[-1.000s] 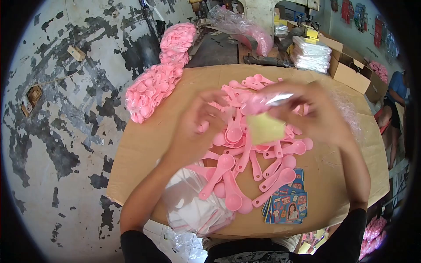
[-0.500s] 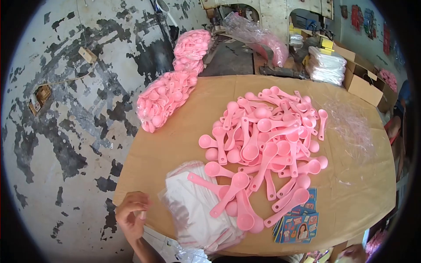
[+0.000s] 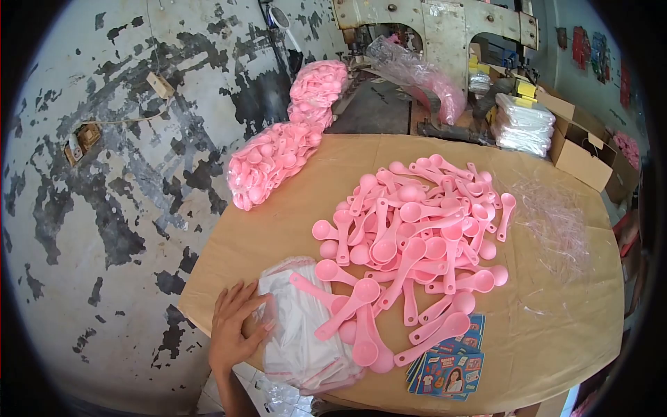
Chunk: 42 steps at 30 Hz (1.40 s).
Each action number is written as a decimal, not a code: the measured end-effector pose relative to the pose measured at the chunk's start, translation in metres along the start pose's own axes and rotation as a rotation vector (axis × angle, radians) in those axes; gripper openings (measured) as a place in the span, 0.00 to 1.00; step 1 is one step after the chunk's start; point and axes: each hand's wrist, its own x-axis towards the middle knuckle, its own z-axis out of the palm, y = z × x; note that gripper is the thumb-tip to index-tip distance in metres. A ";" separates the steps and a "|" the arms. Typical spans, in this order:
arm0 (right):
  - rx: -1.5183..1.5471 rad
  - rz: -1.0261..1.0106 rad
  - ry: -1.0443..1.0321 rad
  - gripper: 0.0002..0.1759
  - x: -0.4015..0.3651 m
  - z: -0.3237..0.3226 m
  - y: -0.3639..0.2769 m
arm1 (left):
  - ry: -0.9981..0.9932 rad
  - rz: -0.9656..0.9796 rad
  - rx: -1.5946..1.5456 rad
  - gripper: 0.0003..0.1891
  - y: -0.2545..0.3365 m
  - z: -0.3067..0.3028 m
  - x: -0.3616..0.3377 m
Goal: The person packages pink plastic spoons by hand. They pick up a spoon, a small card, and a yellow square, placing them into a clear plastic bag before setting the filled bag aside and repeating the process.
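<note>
My left hand (image 3: 238, 325) rests at the left edge of a stack of clear plastic bags (image 3: 295, 337), its fingers spread and nothing held. Several pink spoons lie on top of the bags, among them one crossed spoon (image 3: 356, 299). A large heap of pink measuring spoons (image 3: 417, 222) covers the middle of the table. Below the heap sits a small pile of blue printed cards (image 3: 448, 374). My right hand does not show.
Brown paper covers the table (image 3: 542, 333). Bagged pink spoons (image 3: 274, 163) stand at the back left. Plastic scraps (image 3: 556, 222) lie on the right. Behind are stacked plastic packs (image 3: 522, 125), an open cardboard box (image 3: 583, 156) and a metal machine (image 3: 445, 42).
My left hand has moved right onto the edge of the bags, and its fingers have spread. The blurred hand at the bottom right is out of view. The camera view has shifted slightly.
</note>
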 end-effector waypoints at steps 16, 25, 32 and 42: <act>0.039 0.031 0.111 0.15 -0.020 0.014 0.032 | 0.043 0.000 -0.071 0.21 0.005 0.003 -0.003; -0.021 0.143 0.186 0.17 -0.059 0.021 0.074 | 0.069 0.009 -0.096 0.21 0.003 0.003 -0.003; -0.060 0.308 0.246 0.19 -0.105 0.040 0.119 | 0.044 -0.006 -0.081 0.21 0.005 0.006 -0.002; -0.160 0.530 0.303 0.22 -0.194 0.087 0.170 | 0.007 0.031 -0.048 0.21 0.001 0.011 -0.005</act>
